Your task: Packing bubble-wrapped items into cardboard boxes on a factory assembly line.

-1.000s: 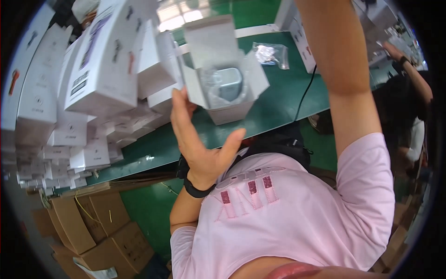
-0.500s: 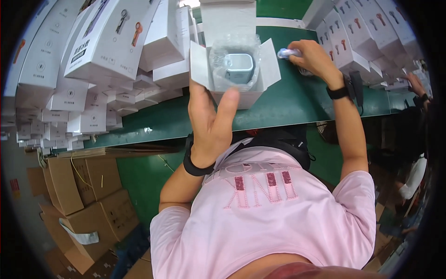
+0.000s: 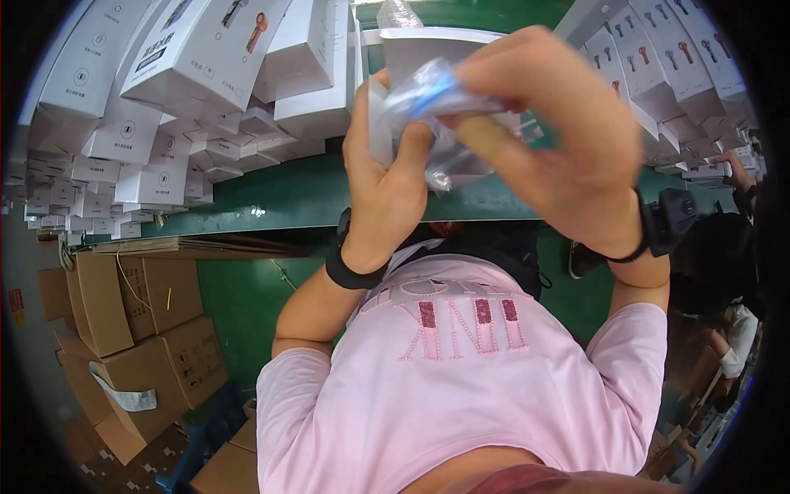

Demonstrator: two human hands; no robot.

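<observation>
An opened white carton stands on the green table in front of me, its lid raised. My left hand grips its left side, with the thumb over the near edge. Closed around a small clear plastic packet with a blue part, my right hand is above the carton and blurred by motion. What lies inside the packet is not plain. Some bubble wrap shows at the carton's near side; the rest of the contents is hidden behind my right hand.
Piles of white printed boxes rise at the left, and more boxes stand at the right. Brown cartons are stacked on the floor at lower left. Another person's hand shows at the far right of the green table.
My right hand has swung left with the packet, from the table at the right to over the carton. It now covers the pale blue device in bubble wrap. My left hand stays at the carton.
</observation>
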